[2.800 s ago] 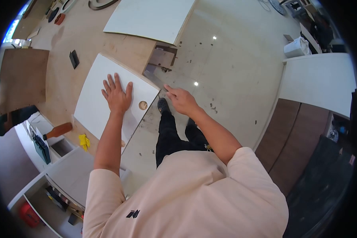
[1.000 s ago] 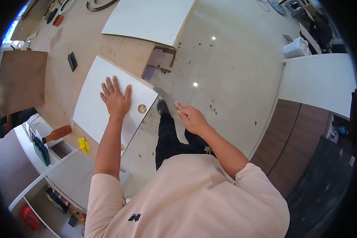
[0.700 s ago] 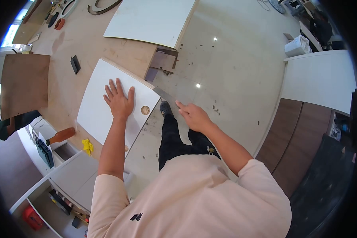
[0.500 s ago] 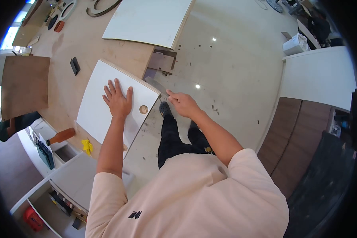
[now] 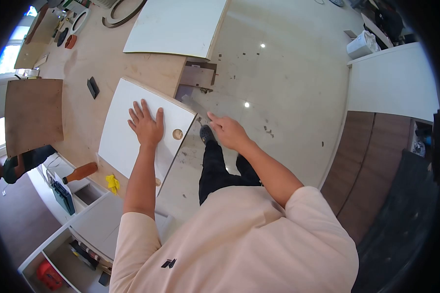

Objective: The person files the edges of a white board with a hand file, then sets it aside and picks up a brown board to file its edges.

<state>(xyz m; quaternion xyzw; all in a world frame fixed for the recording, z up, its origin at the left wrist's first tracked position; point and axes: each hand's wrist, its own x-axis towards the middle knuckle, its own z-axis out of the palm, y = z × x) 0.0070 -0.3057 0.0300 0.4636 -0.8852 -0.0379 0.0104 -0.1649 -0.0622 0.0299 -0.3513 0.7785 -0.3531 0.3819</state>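
Note:
My left hand lies flat with fingers spread on a white panel, which has a round hole near its right edge. The panel rests on the wooden worktable and its corner juts past the table edge. Beyond that corner, my right hand is closed, its index finger stretched forward along a grey, blade-like flat file. The file is blurred and runs alongside the panel's far right edge, close to the corner. Its handle is hidden inside my fingers.
Another white panel lies farther up the worktable. A black angled piece, an orange bottle and a yellow cloth are on the left. Dark scraps dot the tiled floor. Another person is at far left.
The view has shifted slightly. My left hand stays in place on the panel, while my right hand and the file have moved a little away from the panel's corner.

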